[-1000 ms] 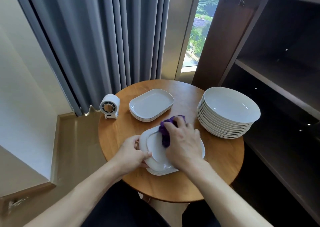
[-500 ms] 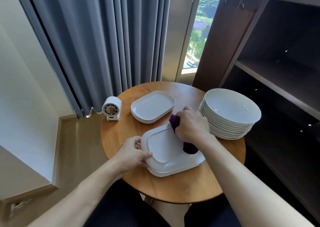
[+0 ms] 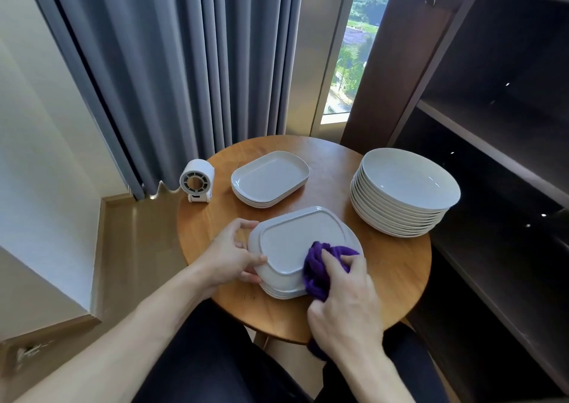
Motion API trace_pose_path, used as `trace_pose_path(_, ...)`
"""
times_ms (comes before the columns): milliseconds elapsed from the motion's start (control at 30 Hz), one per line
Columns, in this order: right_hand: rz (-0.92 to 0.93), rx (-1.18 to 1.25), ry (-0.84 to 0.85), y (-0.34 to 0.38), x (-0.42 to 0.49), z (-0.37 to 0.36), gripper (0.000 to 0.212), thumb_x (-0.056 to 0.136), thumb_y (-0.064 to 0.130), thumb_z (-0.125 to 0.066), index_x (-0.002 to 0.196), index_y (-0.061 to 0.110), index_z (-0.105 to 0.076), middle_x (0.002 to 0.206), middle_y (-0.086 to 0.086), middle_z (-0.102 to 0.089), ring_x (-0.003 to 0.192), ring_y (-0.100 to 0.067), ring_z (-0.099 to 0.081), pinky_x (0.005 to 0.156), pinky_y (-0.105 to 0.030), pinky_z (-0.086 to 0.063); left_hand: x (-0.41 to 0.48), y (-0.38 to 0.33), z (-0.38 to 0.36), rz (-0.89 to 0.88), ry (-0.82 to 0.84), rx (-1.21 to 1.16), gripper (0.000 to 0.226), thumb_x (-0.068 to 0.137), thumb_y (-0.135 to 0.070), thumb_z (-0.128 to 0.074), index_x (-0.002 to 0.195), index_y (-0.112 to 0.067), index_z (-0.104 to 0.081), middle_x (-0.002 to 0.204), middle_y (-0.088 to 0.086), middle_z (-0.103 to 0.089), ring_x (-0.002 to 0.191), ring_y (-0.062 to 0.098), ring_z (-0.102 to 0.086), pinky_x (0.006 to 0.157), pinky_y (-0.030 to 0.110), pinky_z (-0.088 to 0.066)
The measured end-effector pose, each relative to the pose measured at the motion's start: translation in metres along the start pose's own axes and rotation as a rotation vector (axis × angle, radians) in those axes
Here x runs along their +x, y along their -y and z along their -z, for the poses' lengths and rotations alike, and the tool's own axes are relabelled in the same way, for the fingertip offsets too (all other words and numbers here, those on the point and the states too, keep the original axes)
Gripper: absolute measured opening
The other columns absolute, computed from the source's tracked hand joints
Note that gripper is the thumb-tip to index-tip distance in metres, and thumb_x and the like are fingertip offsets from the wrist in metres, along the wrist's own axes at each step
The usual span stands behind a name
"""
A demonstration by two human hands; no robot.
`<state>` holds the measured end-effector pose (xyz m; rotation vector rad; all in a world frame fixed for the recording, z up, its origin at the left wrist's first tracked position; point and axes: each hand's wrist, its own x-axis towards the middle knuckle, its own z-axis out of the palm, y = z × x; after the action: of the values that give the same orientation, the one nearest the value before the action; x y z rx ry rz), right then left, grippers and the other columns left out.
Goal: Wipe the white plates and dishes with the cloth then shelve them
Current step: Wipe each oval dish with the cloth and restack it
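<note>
A white rectangular dish [image 3: 295,239] lies upside down on a short stack of like dishes at the near side of the round wooden table [image 3: 400,267]. My left hand [image 3: 229,253] grips its left edge, thumb on top. My right hand [image 3: 345,295] holds a bunched purple cloth [image 3: 320,264] and presses it on the dish's near right corner. A second stack of rectangular dishes [image 3: 271,178] sits at the back. Several round white plates [image 3: 406,190] are piled at the right.
A small white fan-like device [image 3: 197,181] stands at the table's left edge. A dark wooden shelf unit [image 3: 492,131] with bare shelves rises on the right. Grey curtains [image 3: 184,64] hang behind the table, beside a window strip. My dark-trousered legs are under the table.
My right hand has swept the cloth from the dish's far edge to its right side, then down to its near right corner. My left hand has kept its hold on the left edge.
</note>
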<state>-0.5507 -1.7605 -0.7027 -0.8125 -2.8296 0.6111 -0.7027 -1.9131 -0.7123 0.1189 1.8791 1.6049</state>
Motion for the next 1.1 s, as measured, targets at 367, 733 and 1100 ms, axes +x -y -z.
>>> trace_pose_path(367, 0.158, 0.507, 0.057, 0.014, -0.029, -0.015, 0.063, 0.067, 0.022, -0.06, 0.127, 0.042, -0.065, 0.126, 0.032, -0.04, 0.12, 0.008, -0.048, 0.096, -0.006, -0.042, 0.003, 0.0, 0.012, 0.014, 0.052, -0.081, 0.056, 0.087, 0.003, -0.073, 0.128, -0.03, -0.056, 0.1, 0.018, -0.071, 0.085, 0.032, -0.077, 0.068, 0.041, -0.064)
trace_pose_path(733, 0.196, 0.318, -0.082, 0.039, 0.018, 0.004, 0.07, 0.067, 0.017, -0.062, 0.135, 0.032, -0.062, 0.138, 0.007, -0.043, 0.122, -0.014, -0.046, 0.101, -0.028, -0.044, 0.0, -0.006, 0.002, 0.04, 0.094, -0.196, 0.034, 0.102, -0.041, -0.051, 0.123, -0.018, -0.064, 0.107, 0.027, -0.066, 0.085, 0.036, -0.071, 0.07, 0.046, -0.062)
trace_pose_path(1100, 0.547, -0.279, 0.12, 0.052, 0.015, -0.005, 0.051, 0.08, 0.025, -0.059, 0.13, 0.034, -0.062, 0.152, 0.003, -0.042, 0.115, -0.03, -0.051, 0.09, -0.043, -0.044, 0.005, -0.002, 0.006, 0.01, 0.001, -0.069, 0.03, 0.098, -0.039, -0.064, 0.126, -0.03, -0.066, 0.11, 0.002, -0.075, 0.098, 0.017, -0.072, 0.072, 0.038, -0.062)
